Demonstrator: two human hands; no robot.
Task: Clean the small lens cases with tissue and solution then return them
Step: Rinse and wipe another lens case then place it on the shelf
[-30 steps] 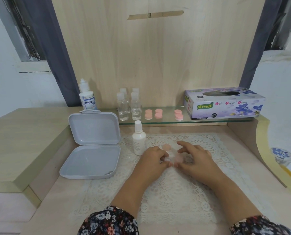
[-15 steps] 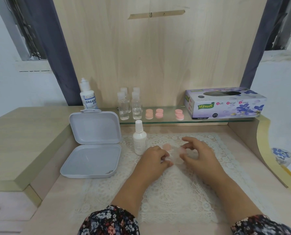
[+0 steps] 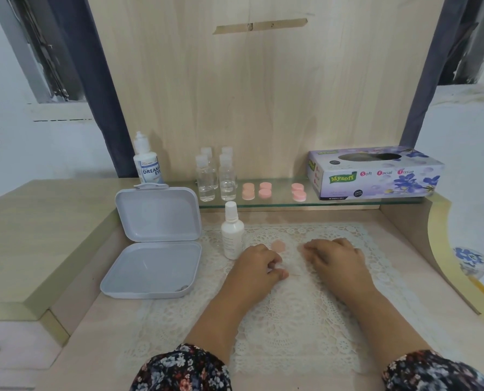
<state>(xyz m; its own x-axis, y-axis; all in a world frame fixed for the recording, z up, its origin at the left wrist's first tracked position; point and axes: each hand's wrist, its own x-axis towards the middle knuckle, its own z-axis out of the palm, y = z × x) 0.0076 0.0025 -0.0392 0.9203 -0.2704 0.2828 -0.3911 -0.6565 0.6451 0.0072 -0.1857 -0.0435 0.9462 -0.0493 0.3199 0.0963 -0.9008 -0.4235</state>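
My hands rest on a white lace mat (image 3: 291, 320) spread over a pale wooden desk (image 3: 99, 334). My left hand (image 3: 256, 266) has its fingers curled in, thumb tip pressed to the edge of a thin tissue (image 3: 293, 263) that lies flat on the mat between my hands. My right hand (image 3: 334, 256) lies knuckles up with fingers bent down onto the tissue's other side; whether they pinch it I cannot tell. One pink lens case (image 3: 278, 245) sits on the mat just beyond my left hand, beside the tissue. A white spray bottle (image 3: 231, 231) stands upright just left of it.

An open grey box (image 3: 153, 244) lies at the left edge of the mat, its lid leaning back. Behind runs a glass shelf (image 3: 277, 203) holding four clear bottles (image 3: 215, 176), more pink cases (image 3: 272, 191) in small stacks, and a purple tissue box (image 3: 373, 173). A lens solution bottle (image 3: 147, 160) stands behind the grey box. A wooden panel (image 3: 263, 94) rises at the back, flanked by dark curtains (image 3: 105, 108) and white walls (image 3: 37, 153).
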